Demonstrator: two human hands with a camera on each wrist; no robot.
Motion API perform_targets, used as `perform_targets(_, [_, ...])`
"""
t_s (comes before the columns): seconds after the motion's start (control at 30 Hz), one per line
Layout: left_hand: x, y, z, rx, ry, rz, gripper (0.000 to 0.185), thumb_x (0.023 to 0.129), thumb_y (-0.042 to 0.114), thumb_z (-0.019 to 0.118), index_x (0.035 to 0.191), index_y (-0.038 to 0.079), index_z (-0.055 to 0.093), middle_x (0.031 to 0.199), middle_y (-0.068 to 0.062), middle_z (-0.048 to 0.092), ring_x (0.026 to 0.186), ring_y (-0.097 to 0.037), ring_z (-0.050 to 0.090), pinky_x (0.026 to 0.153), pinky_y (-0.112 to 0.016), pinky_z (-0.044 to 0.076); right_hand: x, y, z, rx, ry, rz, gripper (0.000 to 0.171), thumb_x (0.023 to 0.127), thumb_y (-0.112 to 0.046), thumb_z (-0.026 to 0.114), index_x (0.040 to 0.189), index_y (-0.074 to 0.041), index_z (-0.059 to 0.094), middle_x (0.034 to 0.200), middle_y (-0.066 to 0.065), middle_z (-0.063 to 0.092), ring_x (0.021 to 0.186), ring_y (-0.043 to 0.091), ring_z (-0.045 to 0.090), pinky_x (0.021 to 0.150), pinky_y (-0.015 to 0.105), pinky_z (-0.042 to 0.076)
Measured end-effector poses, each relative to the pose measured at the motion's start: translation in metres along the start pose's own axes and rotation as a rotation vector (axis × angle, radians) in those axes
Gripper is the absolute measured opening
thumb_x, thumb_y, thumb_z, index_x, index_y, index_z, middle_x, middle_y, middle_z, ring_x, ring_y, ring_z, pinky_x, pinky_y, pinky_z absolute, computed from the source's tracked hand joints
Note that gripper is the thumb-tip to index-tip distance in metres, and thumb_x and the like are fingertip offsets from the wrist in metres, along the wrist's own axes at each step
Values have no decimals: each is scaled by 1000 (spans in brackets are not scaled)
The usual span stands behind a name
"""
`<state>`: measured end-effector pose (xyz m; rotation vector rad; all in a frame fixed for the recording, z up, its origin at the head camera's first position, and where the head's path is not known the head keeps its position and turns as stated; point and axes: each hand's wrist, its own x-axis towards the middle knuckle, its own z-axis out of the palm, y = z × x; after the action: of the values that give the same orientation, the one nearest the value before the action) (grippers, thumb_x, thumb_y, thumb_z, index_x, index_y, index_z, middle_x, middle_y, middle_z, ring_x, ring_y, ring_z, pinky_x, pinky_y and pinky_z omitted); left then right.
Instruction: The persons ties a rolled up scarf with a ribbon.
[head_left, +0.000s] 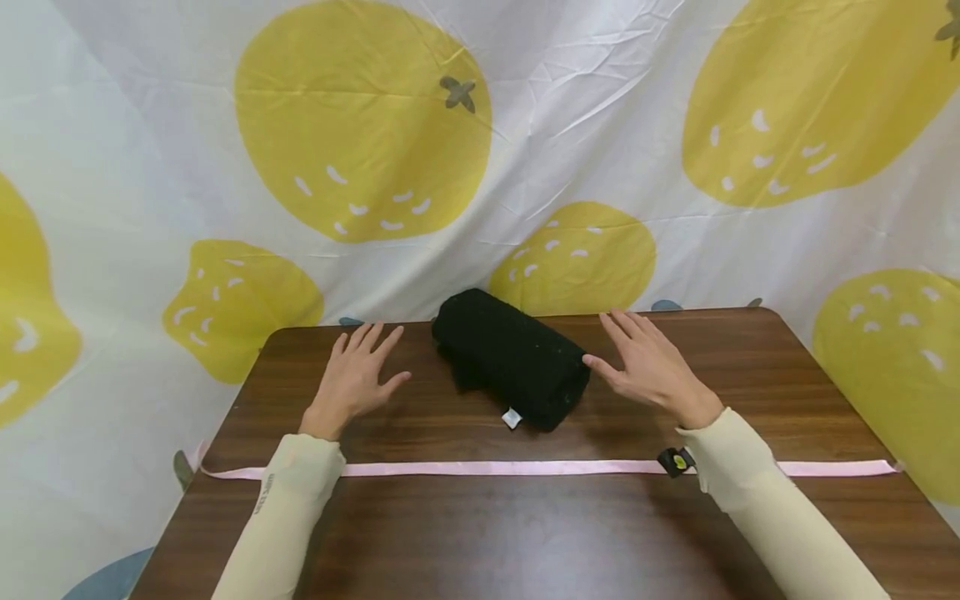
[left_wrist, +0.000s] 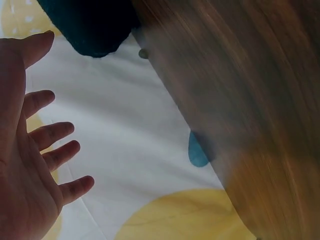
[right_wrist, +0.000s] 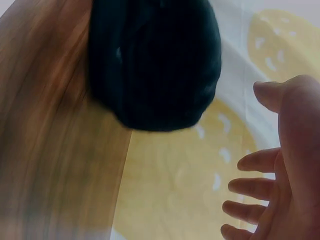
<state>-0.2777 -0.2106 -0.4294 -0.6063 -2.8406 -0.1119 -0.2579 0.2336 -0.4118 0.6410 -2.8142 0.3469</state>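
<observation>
The black roll (head_left: 510, 354) lies on the table (head_left: 480, 533), between left hand (head_left: 352, 379) and right hand (head_left: 651, 367), both empty, fingers apart. The head view overlaps right hand and roll; the right wrist view shows a gap. Only the head view shows the pink ribbon (head_left: 495, 468).

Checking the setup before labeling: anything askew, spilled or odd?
Mildly: the black bundle lies diagonally on the table, a white tag sticking out, and the pink ribbon curls at its left end instead of running straight. No spill or damage visible.
</observation>
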Motion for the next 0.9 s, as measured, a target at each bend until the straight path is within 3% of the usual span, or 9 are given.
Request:
perform_targets(0.47, [23, 12, 14, 1, -10, 55, 76, 91, 49, 65, 154, 18, 35, 154, -18, 39, 142, -37, 34, 114, -59, 25, 32, -52, 11, -29, -37, -6, 79, 96, -50, 57, 149, 5, 36, 153, 27, 36, 140, 44, 34, 116, 52, 25])
perform_targets(0.9, [39, 24, 25, 23, 15, 134, 83, 86, 47, 73, 154, 17, 36, 151, -17, 43, 137, -37, 40, 110, -59, 31, 46, -96, 27, -95, -95, -23, 80, 94, -48, 63, 149, 5, 37, 153, 28, 34, 140, 44, 35, 116, 52, 26])
